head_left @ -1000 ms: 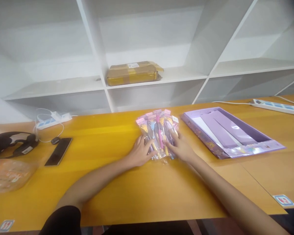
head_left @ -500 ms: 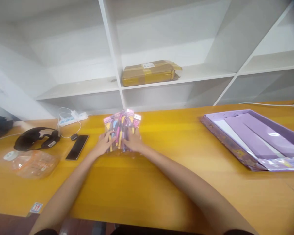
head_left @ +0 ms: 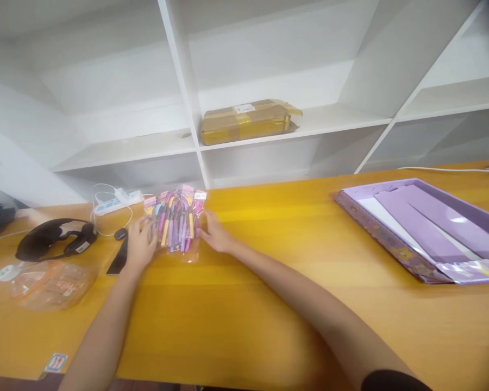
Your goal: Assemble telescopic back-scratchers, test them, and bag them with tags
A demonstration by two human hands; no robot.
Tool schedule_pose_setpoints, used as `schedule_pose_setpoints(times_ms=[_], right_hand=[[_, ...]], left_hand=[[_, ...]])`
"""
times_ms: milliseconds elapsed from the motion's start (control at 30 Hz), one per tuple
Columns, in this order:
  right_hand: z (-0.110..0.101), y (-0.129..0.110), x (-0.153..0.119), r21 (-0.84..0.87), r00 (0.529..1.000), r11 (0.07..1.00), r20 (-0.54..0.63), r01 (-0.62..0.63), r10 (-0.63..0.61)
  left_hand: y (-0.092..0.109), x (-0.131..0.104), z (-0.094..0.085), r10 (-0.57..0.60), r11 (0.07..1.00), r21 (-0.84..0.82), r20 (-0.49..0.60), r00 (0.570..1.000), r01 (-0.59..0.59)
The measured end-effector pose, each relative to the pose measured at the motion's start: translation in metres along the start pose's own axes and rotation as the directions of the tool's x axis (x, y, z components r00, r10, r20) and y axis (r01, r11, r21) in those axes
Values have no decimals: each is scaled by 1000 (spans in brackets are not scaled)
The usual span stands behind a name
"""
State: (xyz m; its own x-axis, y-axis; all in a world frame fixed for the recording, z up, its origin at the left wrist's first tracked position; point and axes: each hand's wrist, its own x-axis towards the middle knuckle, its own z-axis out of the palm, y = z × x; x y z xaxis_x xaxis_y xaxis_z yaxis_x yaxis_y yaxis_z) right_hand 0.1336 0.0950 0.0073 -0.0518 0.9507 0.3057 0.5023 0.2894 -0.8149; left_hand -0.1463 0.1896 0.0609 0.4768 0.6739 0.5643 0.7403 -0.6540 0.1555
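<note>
Clear plastic packs of pens (head_left: 175, 222) with purple, pink and yellow barrels lie fanned together on the yellow table near its back edge. My left hand (head_left: 142, 241) is at their left side, its fingers apart and touching the edge of the packs. At the right side, my right hand (head_left: 215, 232) has its thumb spread from the fingers, close against the plastic. Neither hand is visibly closed round a pack. A dark phone (head_left: 118, 259) is partly covered by my left hand and wrist.
On the left are a black headset-like band (head_left: 36, 239), a clear orange-tinted bottle (head_left: 51, 285) and a white power strip (head_left: 116, 203) with cables. A purple tray-like box (head_left: 350, 209) is at the right. A taped parcel (head_left: 248, 122) sits on the white shelf (head_left: 330, 117) behind.
The pen packs have shifted left, towards the phone and power strip. My hands have moved from on top of the packs to their two sides, and my left forearm now covers part of the phone.
</note>
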Motion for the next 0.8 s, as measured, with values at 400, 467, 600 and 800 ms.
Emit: schedule_pose_setpoints(times_ms=[400, 467, 600, 800], right_hand=[[-80, 22, -135, -74, 995, 997, -102, -4, -3], [-81, 21, -136, -70, 996, 998, -89, -4, -2], [-83, 17, -132, -34, 994, 999, -109, -22, 18], [-83, 18, -131, 114, 980, 993, -189, -35, 56]], left_hand=[[132, 11, 38, 138, 971, 162, 210, 968, -174], [122, 43, 47, -21, 972, 235, 197, 980, -27], [111, 90, 60, -217, 958, 238, 243, 945, 158], [112, 103, 39, -271, 955, 182, 211, 939, 234]])
